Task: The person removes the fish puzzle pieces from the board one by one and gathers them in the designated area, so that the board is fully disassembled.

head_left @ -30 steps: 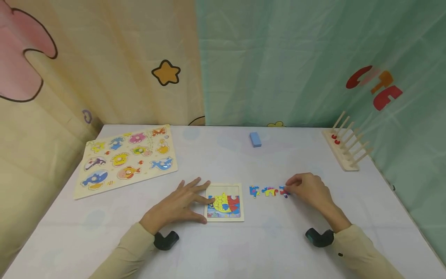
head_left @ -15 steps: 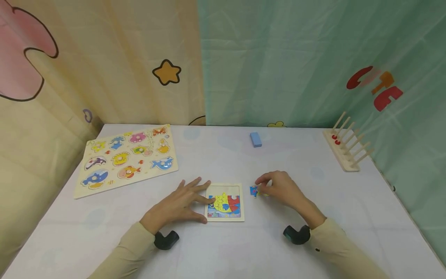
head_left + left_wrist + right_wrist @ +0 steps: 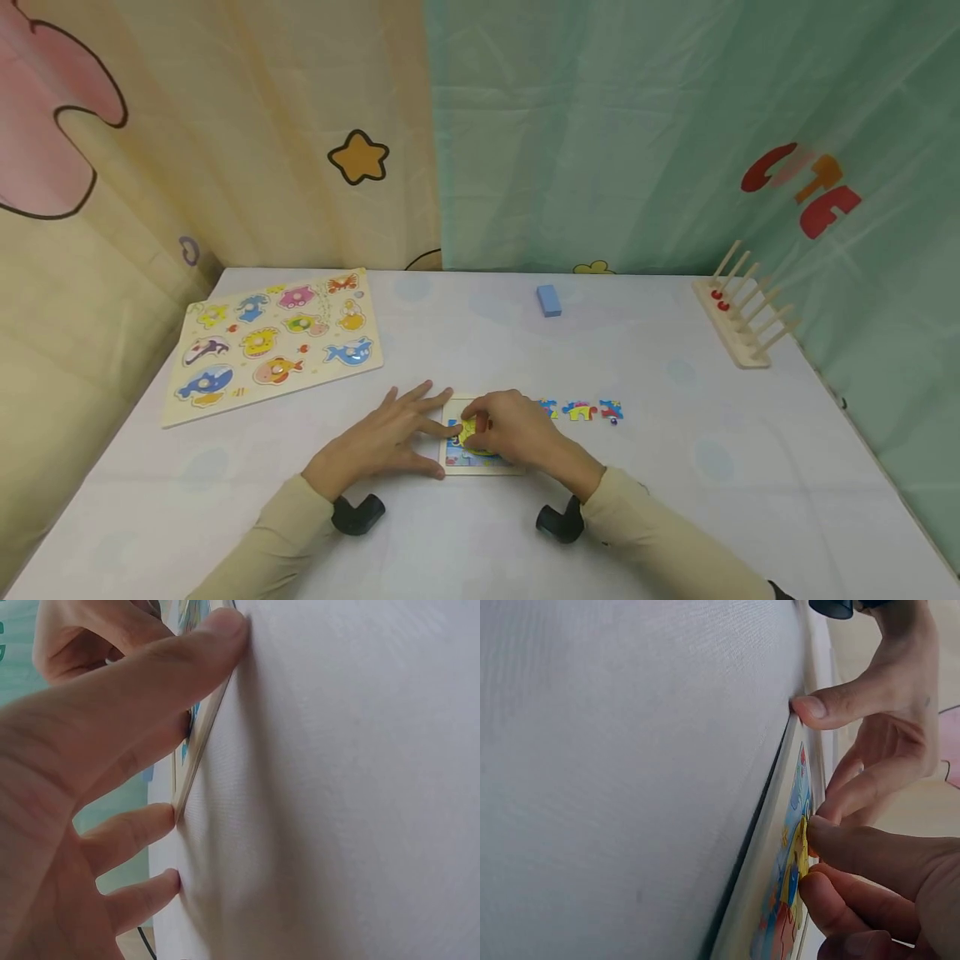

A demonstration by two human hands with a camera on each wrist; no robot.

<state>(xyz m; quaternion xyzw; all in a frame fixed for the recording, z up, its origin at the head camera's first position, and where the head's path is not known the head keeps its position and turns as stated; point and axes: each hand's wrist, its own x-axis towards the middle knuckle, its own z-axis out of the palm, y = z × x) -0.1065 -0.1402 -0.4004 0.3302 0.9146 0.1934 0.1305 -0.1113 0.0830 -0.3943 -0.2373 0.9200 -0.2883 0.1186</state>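
Observation:
A small square jigsaw puzzle in a pale wooden frame lies on the table, showing a yellow, red and blue picture. My left hand rests at its left side with spread fingers; thumb and fingertips touch the frame's edge, and the forefinger reaches onto the picture. Over the puzzle, my right hand bends its thumb and forefinger around a yellow puzzle piece and pinches it. The right hand hides much of the picture. Several loose pieces lie in a row to the right, among them a yellow-and-red piece.
A large board of sea-animal shapes lies at the back left. A blue block sits near the back edge. At the back right stands a wooden peg rack with a few red beads. Curtains border the table.
My right hand has moved left from the row of loose pieces to the framed puzzle, uncovering the row. The left hand has stayed in place.

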